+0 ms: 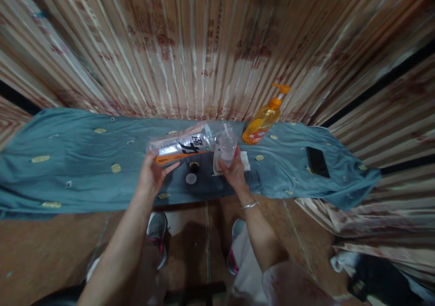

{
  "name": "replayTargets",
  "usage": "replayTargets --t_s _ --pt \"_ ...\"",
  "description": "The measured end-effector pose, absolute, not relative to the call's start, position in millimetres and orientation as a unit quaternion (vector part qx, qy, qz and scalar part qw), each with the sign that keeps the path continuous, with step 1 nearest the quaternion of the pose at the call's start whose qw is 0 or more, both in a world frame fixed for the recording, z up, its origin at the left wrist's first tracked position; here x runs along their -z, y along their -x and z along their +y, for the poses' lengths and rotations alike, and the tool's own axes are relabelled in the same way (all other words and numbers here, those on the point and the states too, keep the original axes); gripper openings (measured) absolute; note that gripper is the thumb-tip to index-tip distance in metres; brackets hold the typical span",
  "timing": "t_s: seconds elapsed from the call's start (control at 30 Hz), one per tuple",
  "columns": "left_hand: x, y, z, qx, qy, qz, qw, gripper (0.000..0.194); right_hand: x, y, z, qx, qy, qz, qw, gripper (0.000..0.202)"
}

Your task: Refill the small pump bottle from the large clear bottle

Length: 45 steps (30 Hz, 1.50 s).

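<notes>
Tilted nearly on its side, a clear plastic drink bottle (183,145) with a silver and orange label rests in my left hand (152,170), which grips its base end. My right hand (234,168) is closed around a clear plastic container (227,141) at the bottle's right end. I cannot tell whether the bottle's mouth is inside the container or just against it. Below the bottle, a small dark cap (194,167) and a whitish round disc (190,178) lie on the cloth. A white tissue (245,160) lies partly under my right hand.
A pump bottle of orange liquid (261,122) stands right of my hands. Farther right lies a black phone (317,162). A teal cloth (84,152) covers the narrow table, with pleated curtains (204,48) behind. Dark items (377,279) lie on the floor at lower right.
</notes>
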State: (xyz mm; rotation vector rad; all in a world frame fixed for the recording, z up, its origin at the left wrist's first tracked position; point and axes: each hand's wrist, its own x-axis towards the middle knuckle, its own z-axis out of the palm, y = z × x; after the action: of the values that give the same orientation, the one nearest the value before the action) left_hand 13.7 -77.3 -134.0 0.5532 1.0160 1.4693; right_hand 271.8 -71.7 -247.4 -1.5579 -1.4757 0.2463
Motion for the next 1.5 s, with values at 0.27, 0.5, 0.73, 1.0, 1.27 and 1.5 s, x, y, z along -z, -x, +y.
replayTargets --t_s 0.27,0.5,0.73,1.0,1.27,1.5 --pt "159.5 -21.5 -83.9 -0.586 -0.210 0.438 0.648 0.040 250.0 -272.7 -69.3 -0.126 0.643 -0.586 0.477 0.094" --pt "164.7 -21.3 -85.6 -0.588 -0.171 0.419 0.670 0.033 251.6 -272.5 -69.2 -0.107 0.651 -0.590 0.465 0.093" --pt "177.1 -13.7 -85.7 -0.590 -0.173 0.383 0.689 0.042 249.9 -270.6 -71.4 -0.114 0.654 -0.582 0.469 0.103" --pt "180.3 -10.3 -87.8 -0.595 -0.176 0.380 0.686 0.043 245.2 -265.3 -77.1 -0.106 0.678 -0.556 0.469 0.117" --pt "173.1 -7.4 -92.1 -0.597 -0.162 0.386 0.684 0.043 238.1 -263.1 -79.8 -0.134 0.693 -0.527 0.473 0.127" --pt "167.3 -7.0 -93.4 -0.592 -0.155 0.384 0.691 0.041 233.6 -266.0 -83.7 -0.148 0.692 -0.521 0.478 0.125"
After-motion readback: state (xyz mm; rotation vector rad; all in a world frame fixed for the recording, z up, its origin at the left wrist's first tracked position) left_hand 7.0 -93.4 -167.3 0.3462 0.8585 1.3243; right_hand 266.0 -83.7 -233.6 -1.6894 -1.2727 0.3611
